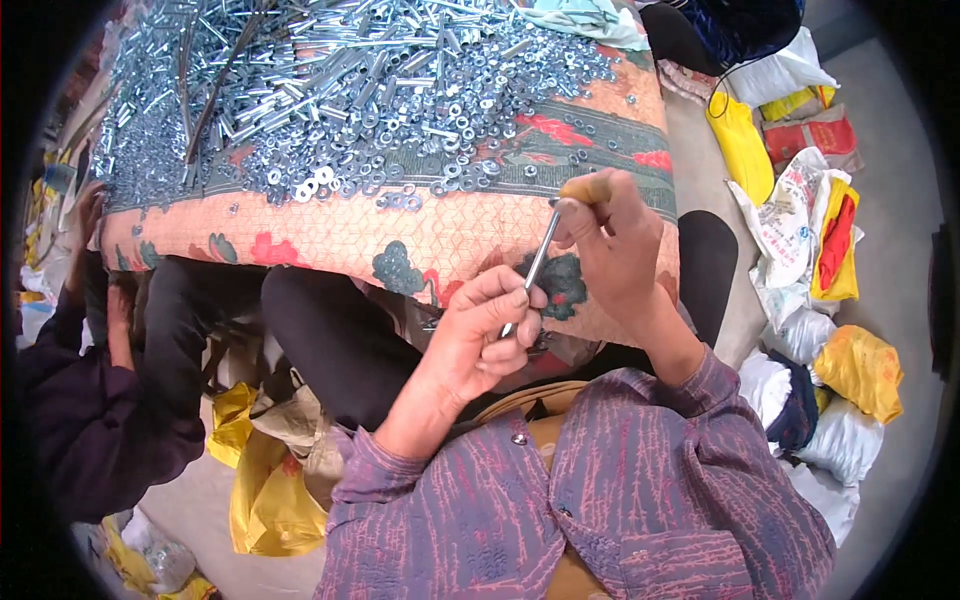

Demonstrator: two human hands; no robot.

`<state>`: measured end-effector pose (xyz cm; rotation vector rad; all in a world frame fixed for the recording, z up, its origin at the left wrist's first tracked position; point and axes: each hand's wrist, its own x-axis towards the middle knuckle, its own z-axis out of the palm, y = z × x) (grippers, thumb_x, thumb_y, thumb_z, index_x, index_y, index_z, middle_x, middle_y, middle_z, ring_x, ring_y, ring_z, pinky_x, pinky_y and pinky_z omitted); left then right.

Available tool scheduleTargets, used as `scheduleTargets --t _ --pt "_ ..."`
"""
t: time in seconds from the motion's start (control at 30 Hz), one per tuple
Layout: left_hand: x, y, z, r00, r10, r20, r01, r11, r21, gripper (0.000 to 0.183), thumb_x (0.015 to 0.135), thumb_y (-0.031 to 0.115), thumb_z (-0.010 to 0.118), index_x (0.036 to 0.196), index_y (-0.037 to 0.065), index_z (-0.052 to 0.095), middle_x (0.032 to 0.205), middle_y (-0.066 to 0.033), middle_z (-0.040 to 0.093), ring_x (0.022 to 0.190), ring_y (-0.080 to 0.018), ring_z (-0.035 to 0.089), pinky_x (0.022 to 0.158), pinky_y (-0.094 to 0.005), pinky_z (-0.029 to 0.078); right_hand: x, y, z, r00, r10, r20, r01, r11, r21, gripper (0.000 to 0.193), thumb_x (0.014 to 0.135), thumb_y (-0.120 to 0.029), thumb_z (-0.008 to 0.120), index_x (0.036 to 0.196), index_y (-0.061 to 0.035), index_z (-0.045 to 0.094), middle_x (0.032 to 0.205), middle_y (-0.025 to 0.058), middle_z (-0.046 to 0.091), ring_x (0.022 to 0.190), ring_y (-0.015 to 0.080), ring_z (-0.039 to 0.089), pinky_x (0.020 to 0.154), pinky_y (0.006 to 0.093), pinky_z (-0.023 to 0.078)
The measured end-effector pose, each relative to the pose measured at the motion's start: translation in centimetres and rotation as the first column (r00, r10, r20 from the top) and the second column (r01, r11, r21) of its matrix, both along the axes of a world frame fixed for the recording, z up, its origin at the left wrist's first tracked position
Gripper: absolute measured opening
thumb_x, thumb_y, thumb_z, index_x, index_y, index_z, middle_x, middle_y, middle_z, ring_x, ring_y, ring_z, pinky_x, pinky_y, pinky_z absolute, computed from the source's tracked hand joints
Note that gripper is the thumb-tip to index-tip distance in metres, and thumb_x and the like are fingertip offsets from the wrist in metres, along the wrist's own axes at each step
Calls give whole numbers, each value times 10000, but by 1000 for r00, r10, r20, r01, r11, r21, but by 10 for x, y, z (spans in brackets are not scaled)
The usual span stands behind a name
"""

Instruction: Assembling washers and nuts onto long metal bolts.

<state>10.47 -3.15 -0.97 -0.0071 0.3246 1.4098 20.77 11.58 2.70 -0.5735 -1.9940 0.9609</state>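
Note:
My left hand (482, 325) is closed around the lower part of a slim silvery metal rod (544, 250), holding it at a slant above my lap. The rod's lower tip pokes out below my fingers. At the upper end my right hand (622, 238) pinches with thumb and forefinger, a yellowish cover on that fingertip. Whether a small part sits between those fingertips is hidden. Just beyond my hands, a heap of loose nuts and washers (440, 140) spreads over the table, with many metal rods and tubes (370, 70) behind it.
A patterned cloth (330, 235) covers the table and hangs over its near edge. On the left sits another person (90, 410), one hand at the table's corner. Yellow bags (275, 500) lie on the floor there; white and yellow sacks (800, 230) line the right side.

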Motion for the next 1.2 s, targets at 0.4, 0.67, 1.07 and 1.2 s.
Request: scheduleTargets --t 0.4,0.67,1.07,1.2 --pt "36 -30 20 999 13 31 -10 998 -66 137 977 148 502 992 20 549 678 -91 574 381 -30 281 352 -165 216 34 -16 -4 994 98 40 -99 995 24 134 817 -20 661 862 -13 535 734 114 603 606 253 607 549 320 471" --pt "40 -34 10 723 222 -654 -312 950 -21 90 943 116 573 929 28 562 655 -59 602 422 -27 355 383 -188 243 30 -18 -11 932 350 -91 -361 906 -220 165 884 42 589 1049 35 576 946 111 662 699 100 631 575 219 520" --pt "5 -40 -7 944 188 -271 -230 964 -131 70 925 91 591 917 23 576 661 -57 603 421 -32 341 382 -183 233 0 -19 -15 913 326 246 -295 943 -154 256 861 -8 642 1115 10 620 991 73 678 814 98 647 635 213 508" --pt "-1 -44 -6 863 250 -438 -331 936 -118 72 919 82 597 922 12 582 660 -63 604 420 -30 334 380 -185 220 -10 -19 9 897 408 168 -383 909 -163 281 859 8 609 1140 10 613 990 82 685 889 108 642 666 223 500"
